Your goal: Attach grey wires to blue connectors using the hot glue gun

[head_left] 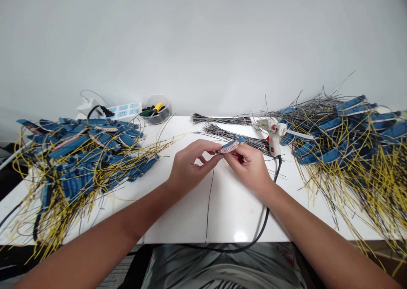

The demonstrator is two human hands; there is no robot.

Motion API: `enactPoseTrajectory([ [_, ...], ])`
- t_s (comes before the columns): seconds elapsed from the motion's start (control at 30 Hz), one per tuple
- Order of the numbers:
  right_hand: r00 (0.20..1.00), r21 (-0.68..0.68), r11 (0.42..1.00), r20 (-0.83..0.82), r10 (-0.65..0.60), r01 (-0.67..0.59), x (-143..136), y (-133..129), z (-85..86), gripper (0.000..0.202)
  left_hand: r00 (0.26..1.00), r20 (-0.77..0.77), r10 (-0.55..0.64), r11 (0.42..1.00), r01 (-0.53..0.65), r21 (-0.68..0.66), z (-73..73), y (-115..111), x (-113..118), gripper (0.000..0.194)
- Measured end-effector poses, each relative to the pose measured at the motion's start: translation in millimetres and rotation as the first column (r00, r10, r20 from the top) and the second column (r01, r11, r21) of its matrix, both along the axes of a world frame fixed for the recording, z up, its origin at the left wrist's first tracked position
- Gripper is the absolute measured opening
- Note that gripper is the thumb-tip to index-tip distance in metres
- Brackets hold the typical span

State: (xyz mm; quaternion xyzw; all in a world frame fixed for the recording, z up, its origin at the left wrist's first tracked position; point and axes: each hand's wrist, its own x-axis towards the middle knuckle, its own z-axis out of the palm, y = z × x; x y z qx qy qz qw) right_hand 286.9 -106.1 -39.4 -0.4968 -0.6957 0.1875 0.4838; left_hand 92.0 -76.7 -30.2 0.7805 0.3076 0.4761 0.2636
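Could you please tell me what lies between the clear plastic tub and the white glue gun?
The head view shows two bundles of thin grey wires on the white tabletop.

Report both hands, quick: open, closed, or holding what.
Left hand: closed, pinching one end of the small blue THEATRE piece.
Right hand: closed, holding the same piece toward its other end.

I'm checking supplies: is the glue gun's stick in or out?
In, partly: the white stick juts from the back of the glue gun.
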Motion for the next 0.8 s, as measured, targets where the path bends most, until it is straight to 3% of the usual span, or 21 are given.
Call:
enactPoseTrajectory([
  [0.3,1.0,0.034,0.999,0.003,-0.025,0.025,0.1,-2.4,-0.5,0.023,0.997,0.036,-0.062,0.994,0.058,0.096,0.0,1.6,-1.2,0.029],
  [0.8,0.999,-0.049,0.998,-0.022,0.042,-0.043,-0.2,-2.7,7.5,0.015,0.999,0.051,0.02,0.976,-0.008,-0.22,1.8,0.9,-0.4,0.02],
])
